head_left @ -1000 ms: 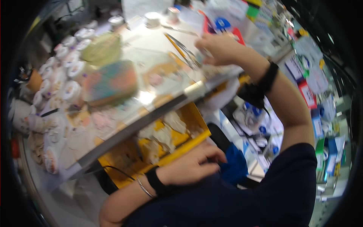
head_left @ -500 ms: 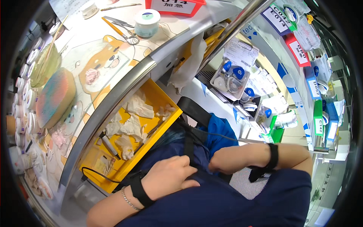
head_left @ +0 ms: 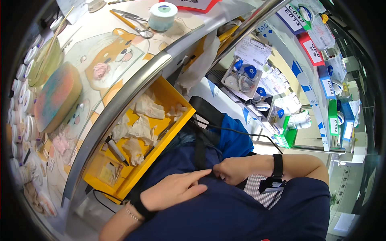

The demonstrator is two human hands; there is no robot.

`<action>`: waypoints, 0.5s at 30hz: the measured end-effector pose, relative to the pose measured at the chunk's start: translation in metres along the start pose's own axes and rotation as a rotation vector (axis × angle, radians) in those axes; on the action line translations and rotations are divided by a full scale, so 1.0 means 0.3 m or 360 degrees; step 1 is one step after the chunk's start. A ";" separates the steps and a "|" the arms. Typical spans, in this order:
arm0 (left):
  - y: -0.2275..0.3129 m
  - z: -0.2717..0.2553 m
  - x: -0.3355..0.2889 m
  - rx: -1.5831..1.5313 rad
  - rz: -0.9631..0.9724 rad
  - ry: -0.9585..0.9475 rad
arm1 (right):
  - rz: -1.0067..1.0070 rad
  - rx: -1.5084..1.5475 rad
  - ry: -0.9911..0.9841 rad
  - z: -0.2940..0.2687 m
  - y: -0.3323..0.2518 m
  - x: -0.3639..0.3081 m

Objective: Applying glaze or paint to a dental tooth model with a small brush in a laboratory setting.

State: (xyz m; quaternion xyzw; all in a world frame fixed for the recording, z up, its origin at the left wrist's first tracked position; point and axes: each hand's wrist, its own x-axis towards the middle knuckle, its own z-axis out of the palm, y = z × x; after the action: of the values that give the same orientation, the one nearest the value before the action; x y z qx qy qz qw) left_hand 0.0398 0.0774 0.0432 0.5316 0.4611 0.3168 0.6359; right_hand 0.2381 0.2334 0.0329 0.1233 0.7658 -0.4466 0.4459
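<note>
My left hand (head_left: 175, 189) lies over the dark blue clothing (head_left: 237, 213) on my lap, its index finger stretched out and its thumb apart. The fingertip points at my right hand (head_left: 230, 170), whose fingers are curled in against the clothing. Whatever the right fingers pinch, if anything, is hidden. A black strap (head_left: 200, 154) runs down to just beside both hands. Each wrist wears a black band, and a silver bracelet (head_left: 132, 215) circles the left one. Left of my hands, a pulled-out yellow drawer (head_left: 156, 156) holds crumpled tissues (head_left: 148, 106) and a grey pen-like tool (head_left: 116, 151).
The metal-edged table (head_left: 120, 86) carries a multicoloured sponge (head_left: 58, 97), a pink lump (head_left: 101, 71) on a clear plate, a lidded jar (head_left: 163, 18) and several small pots. A black cable (head_left: 241, 131) crosses behind my right hand. Trays (head_left: 241, 82) with blue-and-white pieces stand beyond.
My right hand has moved left, close to my left hand. The left index finger has straightened toward it. The whole view has shifted slightly, and the black cable now arches higher.
</note>
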 end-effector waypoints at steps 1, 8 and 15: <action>-0.014 -0.002 0.022 0.0030 0.0081 -0.0054 | 0.0015 -0.0010 0.0059 0.012 -0.002 -0.003; -0.070 -0.019 0.012 0.0124 0.0094 -0.0247 | -0.0004 -0.0250 0.0770 0.160 -0.008 -0.022; -0.072 -0.040 -0.025 0.0000 0.0040 -0.0232 | -0.0179 -0.0570 0.1075 0.158 -0.005 0.001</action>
State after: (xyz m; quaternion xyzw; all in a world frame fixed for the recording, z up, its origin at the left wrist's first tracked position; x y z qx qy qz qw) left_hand 0.0240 0.0702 0.0240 0.5591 0.4070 0.2852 0.6636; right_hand 0.2642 0.1948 0.0238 0.1413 0.9411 -0.2637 0.1578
